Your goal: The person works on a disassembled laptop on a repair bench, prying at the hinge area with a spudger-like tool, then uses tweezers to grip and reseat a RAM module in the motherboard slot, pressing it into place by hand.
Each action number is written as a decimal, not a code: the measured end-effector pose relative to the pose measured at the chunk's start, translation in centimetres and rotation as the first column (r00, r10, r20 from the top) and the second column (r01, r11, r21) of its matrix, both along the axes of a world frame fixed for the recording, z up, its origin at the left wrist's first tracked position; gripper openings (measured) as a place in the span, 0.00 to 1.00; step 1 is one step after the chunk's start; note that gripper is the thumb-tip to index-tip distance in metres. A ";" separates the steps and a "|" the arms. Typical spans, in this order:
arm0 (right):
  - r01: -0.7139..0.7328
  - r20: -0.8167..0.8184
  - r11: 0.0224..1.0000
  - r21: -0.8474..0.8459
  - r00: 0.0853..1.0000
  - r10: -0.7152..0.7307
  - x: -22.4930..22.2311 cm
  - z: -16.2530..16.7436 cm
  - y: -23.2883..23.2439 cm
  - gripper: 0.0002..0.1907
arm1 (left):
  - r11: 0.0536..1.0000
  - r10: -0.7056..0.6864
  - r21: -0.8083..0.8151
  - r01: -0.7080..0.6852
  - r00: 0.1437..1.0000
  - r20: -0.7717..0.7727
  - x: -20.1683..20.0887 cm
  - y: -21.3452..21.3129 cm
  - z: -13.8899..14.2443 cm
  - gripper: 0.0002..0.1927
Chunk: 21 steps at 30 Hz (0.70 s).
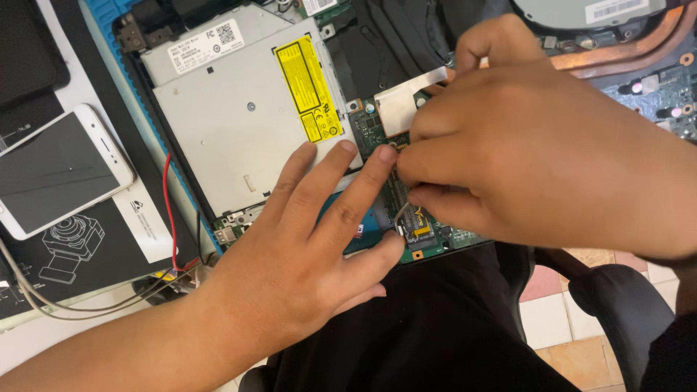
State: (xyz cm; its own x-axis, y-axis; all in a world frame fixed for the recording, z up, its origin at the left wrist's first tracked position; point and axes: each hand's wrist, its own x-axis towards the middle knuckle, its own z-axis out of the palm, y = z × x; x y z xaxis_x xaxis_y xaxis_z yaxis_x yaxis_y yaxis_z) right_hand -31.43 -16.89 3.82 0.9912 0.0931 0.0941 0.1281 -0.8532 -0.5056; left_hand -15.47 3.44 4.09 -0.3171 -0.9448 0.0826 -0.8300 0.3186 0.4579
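Observation:
An opened laptop lies with its insides up. Its silver optical drive (232, 123), with a yellow label, fills the left part, and a green circuit board (377, 134) sits beside it. My left hand (305, 247) lies flat, fingers spread, with the fingertips resting on the drive's edge and the board. My right hand (537, 145) hovers over the board, thumb and fingers pinched on a thin grey wire (401, 211) above a small connector (421, 232). A silver foil strip (403, 101) shows under the right fingers.
A white smartphone (58, 170) lies at the left on a black printed sheet (80, 254). Red and grey cables (170, 218) run along the laptop's left edge. A copper heat pipe (624, 51) and fan are at the top right. A chair arm (624, 305) and tiled floor show below.

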 end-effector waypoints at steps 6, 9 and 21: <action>-0.026 -0.001 1.000 0.002 1.000 0.026 0.0 -0.4 -0.5 0.11 | 0.999 0.030 0.045 -0.029 0.999 -0.035 -0.2 0.0 0.6 0.28; 0.012 0.061 0.999 -0.045 0.998 -0.009 -0.4 -0.3 -0.9 0.11 | 0.998 0.044 0.052 -0.042 0.998 -0.048 -0.3 0.0 0.7 0.28; 0.161 0.056 0.985 -0.062 0.986 -0.158 -5.0 -0.2 -1.3 0.13 | 0.999 0.036 0.010 -0.036 0.999 0.004 -0.1 0.3 0.6 0.28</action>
